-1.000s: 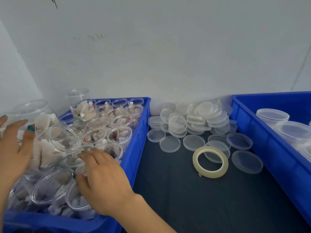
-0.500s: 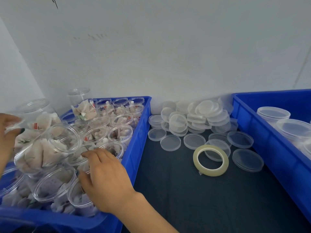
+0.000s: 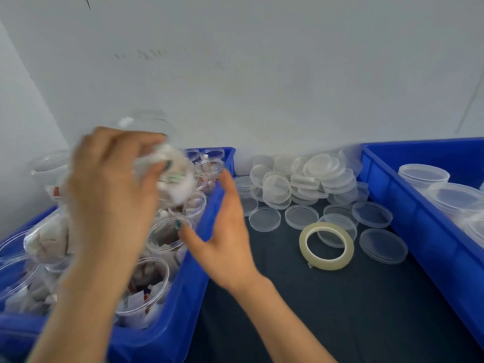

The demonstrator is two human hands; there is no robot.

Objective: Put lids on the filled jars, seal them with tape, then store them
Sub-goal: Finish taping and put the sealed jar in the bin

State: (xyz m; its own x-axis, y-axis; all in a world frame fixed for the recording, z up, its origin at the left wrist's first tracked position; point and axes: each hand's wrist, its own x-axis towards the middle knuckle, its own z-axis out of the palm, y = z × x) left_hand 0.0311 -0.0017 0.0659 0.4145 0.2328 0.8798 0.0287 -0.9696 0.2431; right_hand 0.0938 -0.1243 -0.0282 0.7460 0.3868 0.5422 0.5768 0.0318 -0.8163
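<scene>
Left grip is clasping a filled clear jar round its wall, likely light, slippery and crushable; right grip is hovering empty, fingers spread.

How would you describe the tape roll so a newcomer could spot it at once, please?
Find the dark mat between the left blue crate and right blue crate. The tape roll lies flat among clear lids; it alone is a yellowish ring.
</scene>
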